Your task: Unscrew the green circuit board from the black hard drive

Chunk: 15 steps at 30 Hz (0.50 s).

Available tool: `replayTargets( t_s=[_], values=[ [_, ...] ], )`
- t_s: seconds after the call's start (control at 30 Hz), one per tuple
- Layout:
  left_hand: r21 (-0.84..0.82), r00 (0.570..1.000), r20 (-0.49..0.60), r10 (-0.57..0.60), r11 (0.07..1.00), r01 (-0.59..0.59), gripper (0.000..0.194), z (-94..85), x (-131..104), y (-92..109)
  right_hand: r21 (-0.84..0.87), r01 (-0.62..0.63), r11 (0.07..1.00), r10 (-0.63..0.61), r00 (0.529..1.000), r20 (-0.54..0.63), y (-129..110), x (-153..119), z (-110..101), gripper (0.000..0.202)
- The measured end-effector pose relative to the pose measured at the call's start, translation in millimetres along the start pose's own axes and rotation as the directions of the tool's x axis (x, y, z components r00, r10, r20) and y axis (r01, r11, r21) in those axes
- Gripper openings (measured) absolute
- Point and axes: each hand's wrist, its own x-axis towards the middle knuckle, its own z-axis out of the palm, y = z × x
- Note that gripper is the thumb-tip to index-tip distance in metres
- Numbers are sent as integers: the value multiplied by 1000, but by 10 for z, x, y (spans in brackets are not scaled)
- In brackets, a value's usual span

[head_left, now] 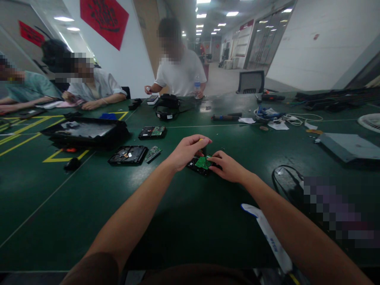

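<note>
A hard drive with a green circuit board (202, 163) lies on the dark green table in front of me. My left hand (190, 151) is closed round a screwdriver (204, 149), whose yellow top shows between the fingers and whose shaft points down at the board. Its tip is too small to make out. From the right, my right hand (227, 166) reaches to the drive, fingers bent near the shaft and touching the drive's edge; whether they pinch anything is unclear.
Left of my hands lie an opened drive (128, 154), a loose circuit board (153, 154) and another drive (152, 132). A black tray (86, 130) is further left, a grey metal case (350, 146) at the right. People sit or stand across the table.
</note>
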Motion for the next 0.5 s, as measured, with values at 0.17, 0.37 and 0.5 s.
replayTargets(
  t_s=[0.17,0.37,0.5],
  values=[
    [-117,1000,2,-23,993,23,23,21,-9,10,-22,-10,1000,11,1000,22,-6,3,-16,40],
    [-141,999,32,-2,990,7,16,10,-19,32,-25,-20,999,20,1000,20,-8,0,-18,41],
    [-60,1000,-14,24,998,-25,17,2,-15,41,-21,-5,1000,6,1000,7,5,-7,-6,40]
  ],
)
